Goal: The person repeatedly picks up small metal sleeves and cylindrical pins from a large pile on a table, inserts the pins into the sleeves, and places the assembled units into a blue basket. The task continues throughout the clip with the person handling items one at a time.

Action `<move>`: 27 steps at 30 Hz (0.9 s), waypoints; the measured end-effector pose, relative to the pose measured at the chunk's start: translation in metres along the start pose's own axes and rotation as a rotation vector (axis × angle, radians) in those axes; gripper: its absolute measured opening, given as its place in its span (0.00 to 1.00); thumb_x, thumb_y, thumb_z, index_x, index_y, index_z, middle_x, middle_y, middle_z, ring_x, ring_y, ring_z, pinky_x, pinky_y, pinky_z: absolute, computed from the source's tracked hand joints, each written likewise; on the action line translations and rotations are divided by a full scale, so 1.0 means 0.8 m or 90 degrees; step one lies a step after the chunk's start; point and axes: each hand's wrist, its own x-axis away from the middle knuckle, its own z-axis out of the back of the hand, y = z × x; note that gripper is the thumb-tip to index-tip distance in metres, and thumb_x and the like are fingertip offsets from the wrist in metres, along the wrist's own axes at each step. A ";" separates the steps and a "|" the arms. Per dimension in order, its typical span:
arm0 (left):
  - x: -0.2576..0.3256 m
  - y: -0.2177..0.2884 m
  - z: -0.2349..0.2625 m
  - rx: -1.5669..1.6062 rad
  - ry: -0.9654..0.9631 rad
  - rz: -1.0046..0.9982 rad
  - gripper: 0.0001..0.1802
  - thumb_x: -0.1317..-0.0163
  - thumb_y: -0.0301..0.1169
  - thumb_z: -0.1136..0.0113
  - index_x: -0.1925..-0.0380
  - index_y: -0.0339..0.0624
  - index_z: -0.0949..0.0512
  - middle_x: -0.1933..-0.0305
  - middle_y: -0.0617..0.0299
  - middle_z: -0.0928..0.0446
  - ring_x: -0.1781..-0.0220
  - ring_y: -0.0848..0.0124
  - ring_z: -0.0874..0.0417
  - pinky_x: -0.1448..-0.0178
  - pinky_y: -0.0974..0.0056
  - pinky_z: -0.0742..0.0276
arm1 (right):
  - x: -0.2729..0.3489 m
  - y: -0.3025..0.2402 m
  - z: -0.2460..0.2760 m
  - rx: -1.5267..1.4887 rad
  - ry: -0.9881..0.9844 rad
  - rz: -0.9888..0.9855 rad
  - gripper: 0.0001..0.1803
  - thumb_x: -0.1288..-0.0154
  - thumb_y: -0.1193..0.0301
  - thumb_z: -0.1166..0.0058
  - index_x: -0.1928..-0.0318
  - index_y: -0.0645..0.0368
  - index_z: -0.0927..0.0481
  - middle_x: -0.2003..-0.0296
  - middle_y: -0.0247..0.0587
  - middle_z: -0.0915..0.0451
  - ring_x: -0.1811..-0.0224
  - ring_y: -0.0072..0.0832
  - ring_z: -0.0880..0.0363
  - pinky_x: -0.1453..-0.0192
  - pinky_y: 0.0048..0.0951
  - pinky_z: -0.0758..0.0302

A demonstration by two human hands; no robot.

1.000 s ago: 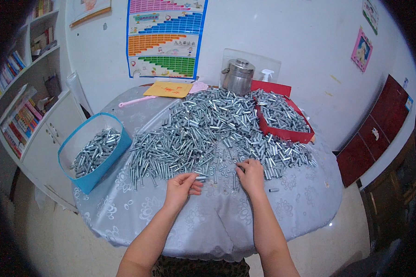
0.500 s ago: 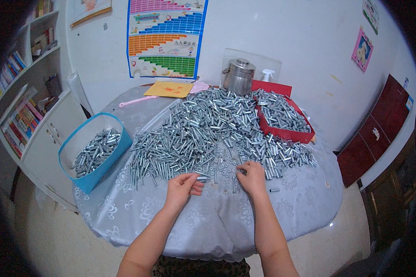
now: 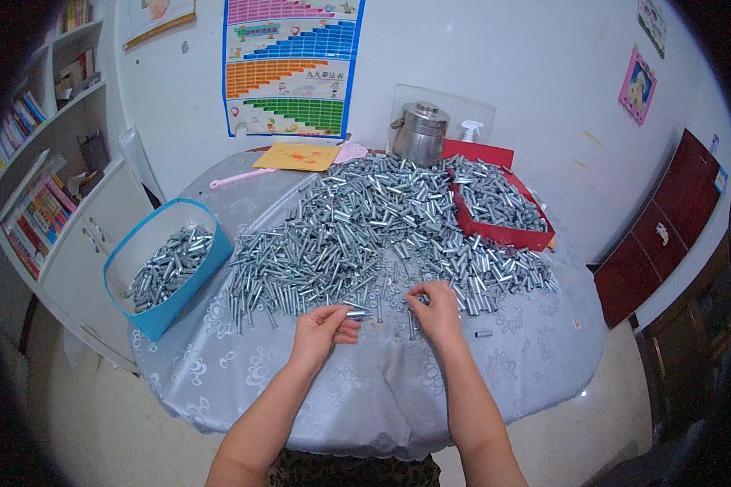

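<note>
A silver metal sleeve sticks out from between the thumb and fingers of my left hand, which is closed on it at the front edge of the heap. My right hand has its thumb and fingertips pinched together just above some small nuts; whatever they hold is too small to make out. Between the two hands a few bolts lie on the cloth. Behind them spreads a large heap of bolts and sleeves. One loose sleeve lies to the right of my right hand.
On the left stands a blue-rimmed box part filled with metal pieces. A red box with more sleeves sits at the back right. Behind are a steel pot, a yellow envelope and a pink fly swatter. Grey cloth covers the table.
My right hand has shifted slightly left and up, its fingertips moving over the nuts. My left hand stays in place, still holding the sleeve.
</note>
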 end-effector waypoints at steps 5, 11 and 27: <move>0.000 0.002 -0.001 0.023 -0.018 0.052 0.14 0.39 0.32 0.49 0.62 0.31 0.26 0.70 0.51 0.23 0.73 0.69 0.21 0.68 0.68 0.21 | 0.013 -0.021 -0.019 -0.474 -0.199 -0.184 0.08 0.47 0.74 0.42 0.66 0.62 0.24 0.69 0.31 0.23 0.68 0.16 0.28 0.63 0.17 0.32; 0.000 -0.001 0.002 0.070 -0.027 0.095 0.14 0.39 0.32 0.50 0.60 0.31 0.27 0.69 0.51 0.23 0.72 0.68 0.21 0.67 0.68 0.21 | 0.016 -0.024 -0.028 -0.517 -0.241 -0.225 0.08 0.47 0.74 0.42 0.66 0.62 0.23 0.69 0.32 0.23 0.67 0.17 0.27 0.62 0.17 0.32; 0.003 -0.001 -0.003 0.079 -0.038 0.079 0.13 0.41 0.31 0.48 0.60 0.32 0.26 0.70 0.54 0.23 0.72 0.71 0.22 0.66 0.68 0.21 | 0.014 -0.043 -0.014 -0.388 -0.043 -0.164 0.08 0.48 0.71 0.44 0.66 0.59 0.19 0.73 0.40 0.22 0.69 0.27 0.25 0.63 0.23 0.30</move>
